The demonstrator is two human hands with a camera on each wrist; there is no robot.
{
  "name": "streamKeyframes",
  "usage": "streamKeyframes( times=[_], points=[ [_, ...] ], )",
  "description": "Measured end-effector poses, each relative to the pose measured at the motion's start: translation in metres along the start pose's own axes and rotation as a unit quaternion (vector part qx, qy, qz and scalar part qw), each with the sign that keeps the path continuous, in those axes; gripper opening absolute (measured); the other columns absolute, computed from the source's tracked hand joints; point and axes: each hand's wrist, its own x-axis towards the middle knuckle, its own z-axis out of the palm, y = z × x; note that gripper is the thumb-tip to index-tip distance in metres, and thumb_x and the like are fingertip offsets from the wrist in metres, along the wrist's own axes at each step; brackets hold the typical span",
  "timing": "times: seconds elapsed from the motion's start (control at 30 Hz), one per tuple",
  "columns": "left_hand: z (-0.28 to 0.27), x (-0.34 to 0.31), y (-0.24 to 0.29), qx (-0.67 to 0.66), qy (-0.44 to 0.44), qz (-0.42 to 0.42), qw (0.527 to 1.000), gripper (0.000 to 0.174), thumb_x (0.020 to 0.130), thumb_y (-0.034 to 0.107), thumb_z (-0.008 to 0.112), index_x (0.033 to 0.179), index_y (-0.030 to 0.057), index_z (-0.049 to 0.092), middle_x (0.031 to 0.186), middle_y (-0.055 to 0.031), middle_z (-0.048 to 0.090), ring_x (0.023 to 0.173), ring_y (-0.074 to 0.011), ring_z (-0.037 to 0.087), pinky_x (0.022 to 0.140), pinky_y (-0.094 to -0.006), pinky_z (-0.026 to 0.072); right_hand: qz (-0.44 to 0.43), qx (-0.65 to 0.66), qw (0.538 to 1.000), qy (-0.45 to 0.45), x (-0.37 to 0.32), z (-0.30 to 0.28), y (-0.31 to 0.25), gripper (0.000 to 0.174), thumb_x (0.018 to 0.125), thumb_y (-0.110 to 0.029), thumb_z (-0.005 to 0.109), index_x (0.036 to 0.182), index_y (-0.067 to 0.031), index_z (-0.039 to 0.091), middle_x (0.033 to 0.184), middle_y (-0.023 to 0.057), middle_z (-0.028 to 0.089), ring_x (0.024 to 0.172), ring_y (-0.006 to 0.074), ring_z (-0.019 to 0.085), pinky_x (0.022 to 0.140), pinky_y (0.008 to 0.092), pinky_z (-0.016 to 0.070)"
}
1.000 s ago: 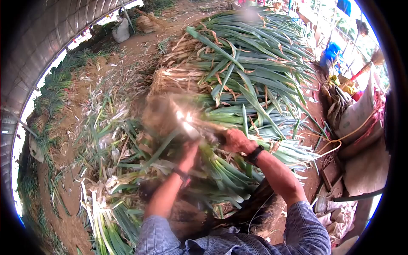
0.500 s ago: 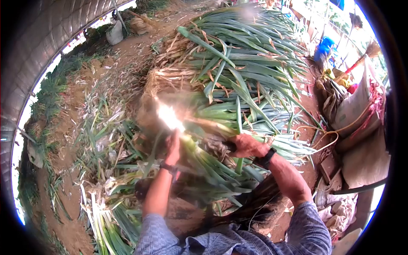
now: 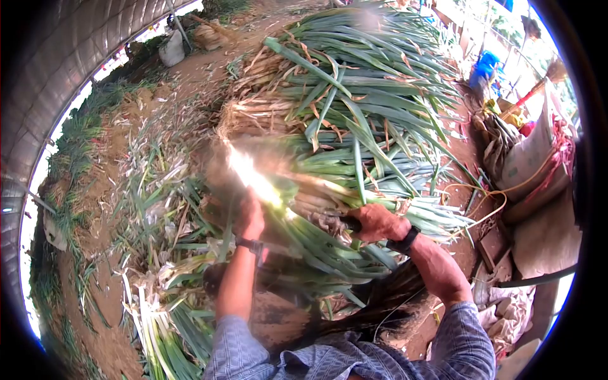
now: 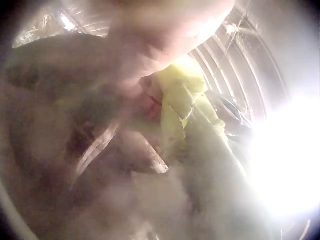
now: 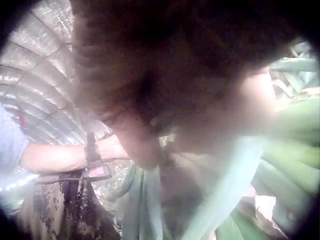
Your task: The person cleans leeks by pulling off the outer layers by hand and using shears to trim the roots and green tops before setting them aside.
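The left hand [image 3: 251,215] grips a leek-like plant [image 3: 278,206] by its pale stem, glaring bright at the upper end; its green leaves trail to the lower right. A finger lies against the yellow-green stalk [image 4: 185,100] in the hazy left wrist view. To the right, the right hand [image 3: 379,223] has its fingers curled round a dark, handle-like object [image 3: 350,223], just above the leaves. What that object is cannot be told. In the right wrist view the right hand [image 5: 145,140] is dark and blurred beside green leaves [image 5: 227,185].
A large heap of leek-like plants [image 3: 380,82] spreads beyond the hands. Trimmed scraps [image 3: 158,183] litter the soil at left, with white-stemmed plants [image 3: 149,320] at the lower left. Sacks [image 3: 538,152] stand at right; a dark, worn surface [image 3: 278,320] lies near the person's body.
Over the last second the left hand has moved left and up, the right hand a little right and down, so they are farther apart. The held stem shows more clearly.
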Motion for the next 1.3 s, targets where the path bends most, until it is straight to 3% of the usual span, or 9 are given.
streamKeyframes(
  times=[0.27, 0.4, 0.5, 0.77, 0.9, 1.0, 1.1, 1.2, 1.3],
  points=[
    [0.030, -0.030, 0.014, -0.062, -0.097, -0.016, 0.993, 0.041, 0.099, 0.042, 0.055, 0.113, 0.0031, 0.059, 0.101, -0.0106, 0.066, 0.089, -0.0242, 0.067, 0.077, -0.0407, 0.0576, 0.036, 0.015, 0.999, 0.019, 0.009, -0.007, -0.013, 0.042, 0.074, -0.030, 0.073, 0.108, -0.0074, 0.068, 0.079, 0.0180, 0.068, 0.075, 0.0387, 0.067, 0.069, 0.0465, 0.0544],
    [0.040, -0.045, 0.022, -0.025, -0.190, 0.002, 0.981, 0.045, 0.100, 0.040, 0.052, 0.117, 0.0000, 0.061, 0.105, -0.0122, 0.068, 0.094, -0.0229, 0.069, 0.080, -0.0391, 0.0578, 0.031, 0.001, 0.999, 0.023, 0.018, 0.014, 0.008, 0.041, 0.075, -0.033, 0.073, 0.105, -0.0061, 0.068, 0.077, 0.0181, 0.067, 0.073, 0.0389, 0.066, 0.067, 0.0470, 0.0534],
    [0.031, -0.030, 0.003, 0.149, -0.204, 0.025, 0.967, 0.043, 0.099, 0.038, 0.053, 0.115, -0.0006, 0.061, 0.103, -0.0118, 0.068, 0.091, -0.0225, 0.070, 0.077, -0.0367, 0.0584, 0.042, 0.034, 0.998, 0.044, 0.023, 0.004, -0.003, 0.038, 0.075, -0.033, 0.073, 0.100, -0.0048, 0.067, 0.076, 0.0189, 0.067, 0.072, 0.0396, 0.065, 0.066, 0.0473, 0.0523],
    [0.050, -0.070, -0.008, 0.196, -0.344, 0.069, 0.916, 0.028, 0.096, 0.022, 0.056, 0.092, -0.0032, 0.066, 0.078, -0.0056, 0.063, 0.068, -0.0156, 0.064, 0.060, -0.0309, 0.0569, 0.057, 0.041, 0.992, 0.109, 0.043, -0.007, -0.020, 0.040, 0.075, -0.032, 0.075, 0.102, -0.0038, 0.066, 0.081, 0.0210, 0.067, 0.075, 0.0407, 0.065, 0.067, 0.0480, 0.0518],
    [0.055, -0.070, -0.013, 0.149, -0.307, -0.024, 0.940, 0.023, 0.094, 0.018, 0.058, 0.095, -0.0035, 0.067, 0.076, -0.0056, 0.063, 0.062, -0.0143, 0.064, 0.052, -0.0286, 0.0534, 0.098, 0.041, 0.992, 0.066, 0.045, -0.014, -0.028, 0.043, 0.073, -0.034, 0.078, 0.102, -0.0047, 0.067, 0.085, 0.0210, 0.069, 0.080, 0.0395, 0.066, 0.071, 0.0473, 0.0525],
    [0.057, -0.070, -0.012, 0.172, -0.295, 0.086, 0.936, 0.023, 0.095, 0.018, 0.058, 0.097, -0.0026, 0.068, 0.078, -0.0066, 0.066, 0.063, -0.0143, 0.065, 0.049, -0.0265, 0.0521, 0.117, 0.053, 0.989, 0.069, 0.041, -0.018, -0.033, 0.040, 0.072, -0.035, 0.076, 0.099, -0.0055, 0.068, 0.084, 0.0212, 0.068, 0.079, 0.0393, 0.066, 0.070, 0.0474, 0.0524],
    [0.051, -0.059, -0.017, 0.264, -0.242, 0.056, 0.932, 0.025, 0.089, 0.020, 0.066, 0.101, -0.0016, 0.069, 0.078, -0.0090, 0.068, 0.065, -0.0177, 0.066, 0.054, -0.0318, 0.0536, 0.118, 0.069, 0.989, 0.051, 0.034, -0.020, -0.030, 0.039, 0.072, -0.035, 0.074, 0.097, -0.0058, 0.069, 0.083, 0.0214, 0.068, 0.079, 0.0393, 0.066, 0.070, 0.0477, 0.0525],
    [0.057, -0.077, 0.021, 0.329, -0.170, 0.152, 0.916, 0.037, 0.081, 0.022, 0.074, 0.109, 0.0005, 0.064, 0.083, -0.0114, 0.068, 0.074, -0.0251, 0.067, 0.066, -0.0392, 0.0542, 0.065, 0.034, 0.997, 0.039, 0.029, -0.005, -0.013, 0.039, 0.072, -0.036, 0.073, 0.096, -0.0062, 0.069, 0.082, 0.0218, 0.068, 0.079, 0.0399, 0.066, 0.071, 0.0480, 0.0528],
    [0.068, -0.090, 0.055, 0.391, -0.052, 0.171, 0.903, 0.059, 0.078, 0.028, 0.077, 0.125, -0.0013, 0.056, 0.110, -0.0229, 0.068, 0.099, -0.0350, 0.067, 0.085, -0.0393, 0.0530, 0.068, 0.040, 0.996, 0.045, 0.023, -0.005, -0.013, 0.040, 0.073, -0.037, 0.073, 0.097, -0.0057, 0.069, 0.083, 0.0221, 0.068, 0.079, 0.0407, 0.066, 0.072, 0.0481, 0.0532]
  ],
)
